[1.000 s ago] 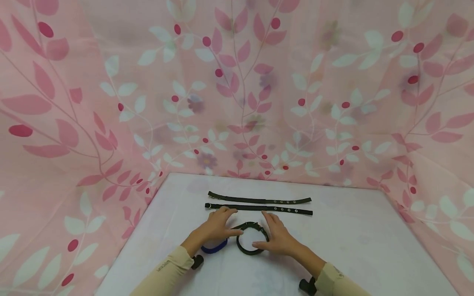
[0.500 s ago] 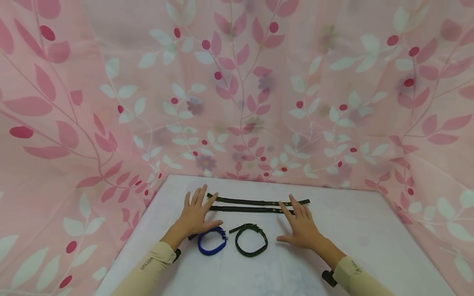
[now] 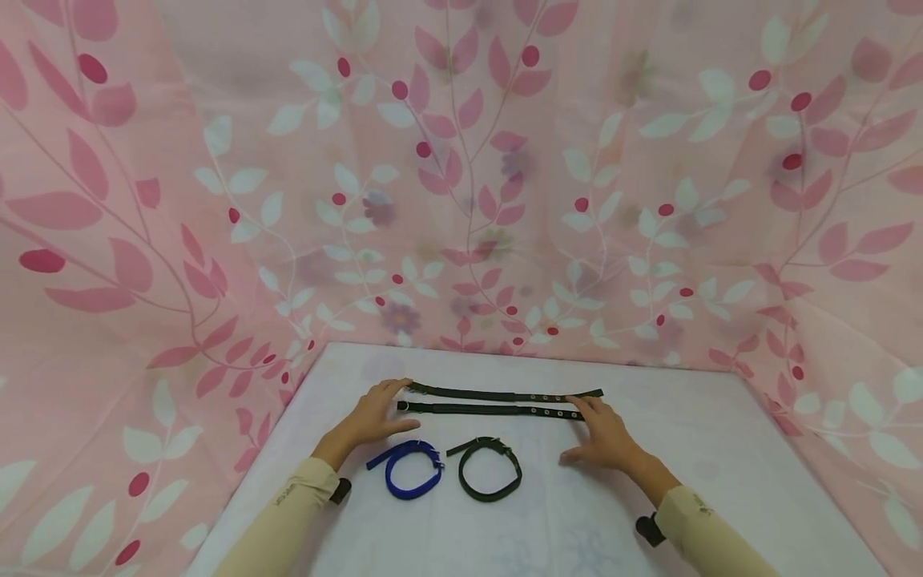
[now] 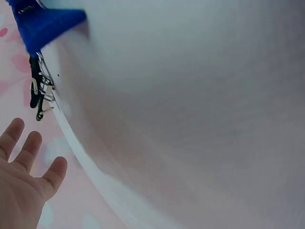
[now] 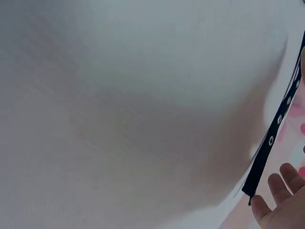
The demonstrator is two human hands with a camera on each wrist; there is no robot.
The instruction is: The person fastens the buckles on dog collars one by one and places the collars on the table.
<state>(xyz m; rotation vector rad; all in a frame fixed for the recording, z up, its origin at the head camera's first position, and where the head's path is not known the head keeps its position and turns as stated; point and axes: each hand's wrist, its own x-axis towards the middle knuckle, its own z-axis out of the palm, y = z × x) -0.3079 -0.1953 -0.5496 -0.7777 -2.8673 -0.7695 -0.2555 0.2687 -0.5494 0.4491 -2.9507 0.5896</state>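
Observation:
Two dark collars lie stretched out side by side on the white table, a far collar [image 3: 476, 394] and a near collar [image 3: 472, 409], metal eyelets toward their right ends. My left hand [image 3: 369, 418] reaches the buckle end of the far one, fingers extended, thumb spread away. At the eyelet ends is my right hand [image 3: 609, 437], its fingertips right over the straps and its thumb apart. In front lie a blue collar [image 3: 413, 494] and a dark green collar [image 3: 490, 498], each buckled into a loop. The right wrist view shows an eyelet strap [image 5: 261, 167] beside the fingertips.
The white tabletop [image 3: 721, 481] meets pink leaf-patterned cloth [image 3: 461, 200] at the back and both sides. Dark wrist-worn devices, one at the left cuff [image 3: 340, 490] and one at the right cuff [image 3: 649, 529], hang below the sleeves.
Both hands have moved from around the green loop outward to the ends of the straight collars. The blue and green loops now lie uncovered. The spread fingers have lowered toward the straps.

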